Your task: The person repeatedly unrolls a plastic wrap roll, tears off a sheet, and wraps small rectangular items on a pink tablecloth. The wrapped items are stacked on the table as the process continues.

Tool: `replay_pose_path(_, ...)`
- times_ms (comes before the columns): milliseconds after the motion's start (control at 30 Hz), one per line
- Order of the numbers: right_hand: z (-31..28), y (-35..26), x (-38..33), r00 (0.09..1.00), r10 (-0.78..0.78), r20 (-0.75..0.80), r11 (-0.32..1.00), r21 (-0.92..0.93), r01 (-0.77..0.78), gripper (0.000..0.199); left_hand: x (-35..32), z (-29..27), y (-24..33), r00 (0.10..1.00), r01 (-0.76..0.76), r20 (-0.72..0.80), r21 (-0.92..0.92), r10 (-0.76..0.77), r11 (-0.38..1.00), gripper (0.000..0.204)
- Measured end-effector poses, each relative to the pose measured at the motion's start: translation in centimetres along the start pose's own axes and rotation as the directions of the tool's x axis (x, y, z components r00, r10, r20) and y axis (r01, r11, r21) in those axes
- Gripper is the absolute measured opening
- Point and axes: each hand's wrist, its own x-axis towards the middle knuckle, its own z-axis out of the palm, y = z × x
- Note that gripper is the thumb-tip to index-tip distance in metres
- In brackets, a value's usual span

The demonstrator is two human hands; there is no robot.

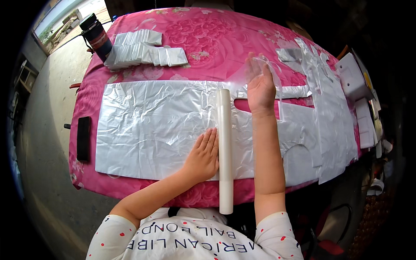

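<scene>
A silvery translucent plastic bag (pixel 143 125) with cut-out handles lies spread flat and wrinkled over the table. Across it, pointing toward me, rests a long whitish tube or roll (pixel 225 151) whose near end overhangs the table edge. My left hand (pixel 204 152) lies flat on the bag, fingers together and straight, against the left side of the roll. On the other side, my right hand (pixel 261 86) is raised palm up with fingers stretched out. Thin clear film (pixel 271 71) covers its fingertips; whether the fingers press on it I cannot tell.
Folded plastic bags (pixel 145 54) are stacked at the far left beside a dark bottle (pixel 96 37). A black rectangular block (pixel 83 138) lies near the left edge. More flat bags (pixel 336 117) pile up at the right, with white boxes (pixel 352 78) beyond. A pink floral cloth (pixel 234 30) covers the table.
</scene>
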Motion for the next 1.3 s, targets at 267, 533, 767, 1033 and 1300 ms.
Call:
replay_pose_path(267,9.0,17.5,-13.0,0.722,0.439,0.534,0.297,-0.845,0.444,0.057,0.0,2.7,-0.5,0.985,-0.047,-0.163,0.050,0.055,0.998,0.059)
replay_pose_path(533,6.1,8.2,-13.5,0.645,0.379,0.664,0.382,-0.747,0.545,0.047,1.0,-0.6,-1.9,0.941,0.001,-0.308,-0.419,-0.143,0.908,0.050)
replay_pose_path(767,-3.8,-2.6,-14.5,0.757,0.192,0.624,0.154,-0.781,0.605,0.037,9.1,-2.2,-6.3,0.850,0.137,0.223,-0.968,-0.478,-0.210,0.055)
replay_pose_path(1033,-6.0,-2.6,-15.5,0.565,0.493,0.661,0.069,-0.677,0.732,0.055,11.1,-2.7,-7.5,0.693,0.232,0.525,-0.811,-0.494,-0.537,0.059)
replay_pose_path(1300,4.8,5.3,-17.4,0.284,0.539,0.793,0.607,-0.600,0.522,0.063,1.0,-10.2,-11.4,0.747,0.100,0.019,-0.991,-0.664,0.084,0.048)
